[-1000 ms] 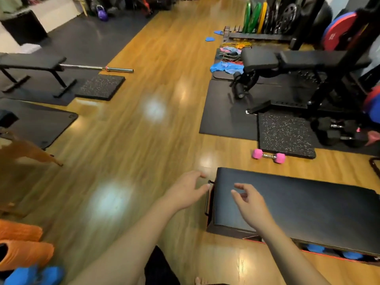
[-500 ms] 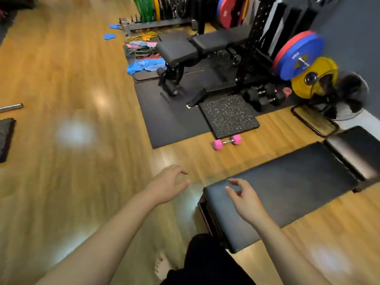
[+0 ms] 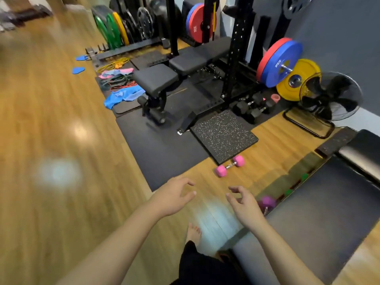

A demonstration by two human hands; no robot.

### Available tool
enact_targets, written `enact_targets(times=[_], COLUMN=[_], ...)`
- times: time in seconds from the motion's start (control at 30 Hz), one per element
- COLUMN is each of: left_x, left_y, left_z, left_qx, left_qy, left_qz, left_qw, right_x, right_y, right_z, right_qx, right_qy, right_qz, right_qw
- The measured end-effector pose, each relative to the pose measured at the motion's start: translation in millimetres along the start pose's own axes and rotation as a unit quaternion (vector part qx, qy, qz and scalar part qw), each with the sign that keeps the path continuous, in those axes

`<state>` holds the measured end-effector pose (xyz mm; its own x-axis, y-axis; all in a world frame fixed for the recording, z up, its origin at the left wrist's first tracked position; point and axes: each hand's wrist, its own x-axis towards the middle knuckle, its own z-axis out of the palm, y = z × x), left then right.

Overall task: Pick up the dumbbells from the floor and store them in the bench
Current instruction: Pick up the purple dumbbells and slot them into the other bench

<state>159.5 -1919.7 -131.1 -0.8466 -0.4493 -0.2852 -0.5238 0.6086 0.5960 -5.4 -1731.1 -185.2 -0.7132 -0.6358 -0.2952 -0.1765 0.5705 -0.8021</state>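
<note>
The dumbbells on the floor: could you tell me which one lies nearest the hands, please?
The purple dumbbell beside the black padded bench, just past the right hand. The pink dumbbell lies farther off, by the speckled mat.

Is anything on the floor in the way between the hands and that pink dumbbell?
Nothing visible. Only bare wooden floor lies between the left hand, the right hand and the pink dumbbell. The speckled mat sits just behind the dumbbell, not in front. Both hands are empty.
</note>
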Motion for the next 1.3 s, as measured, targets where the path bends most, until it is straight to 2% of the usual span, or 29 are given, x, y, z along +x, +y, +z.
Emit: enact_targets(times=[0.07, 0.2, 0.3, 0.4, 0.7, 0.93, 1.13, 1.3], left_x=[28, 105, 148, 193, 344, 443, 511, 561], left_y=[-16, -32, -26, -23, -32, -37, -16, 11], left_z=[-30, -84, -104, -117, -148, -173, -182, -171], left_qx=[0.017, 0.027, 0.010, 0.007, 0.018, 0.078, 0.106, 0.126], left_qy=[-0.015, 0.016, 0.029, 0.003, -0.103, -0.239, -0.292, -0.331], left_qz=[-0.008, -0.002, 0.017, 0.052, 0.152, 0.236, 0.297, 0.327], left_qw=[1.000, 1.000, 0.999, 0.999, 0.983, 0.939, 0.903, 0.876], right_x=[36, 117, 154, 175, 222, 259, 277, 313], right_y=[-26, -64, -77, -84, -95, -127, -151, -148], right_z=[11, 19, 17, 15, 25, 43, 57, 47], right_qx=[0.008, 0.017, 0.030, 0.026, 0.030, 0.065, 0.111, 0.140], right_qy=[0.002, 0.002, 0.030, 0.044, 0.148, 0.277, 0.360, 0.394], right_qz=[-0.012, -0.026, -0.018, 0.004, 0.098, 0.215, 0.279, 0.312], right_qw=[1.000, 1.000, 0.999, 0.999, 0.984, 0.934, 0.883, 0.853])
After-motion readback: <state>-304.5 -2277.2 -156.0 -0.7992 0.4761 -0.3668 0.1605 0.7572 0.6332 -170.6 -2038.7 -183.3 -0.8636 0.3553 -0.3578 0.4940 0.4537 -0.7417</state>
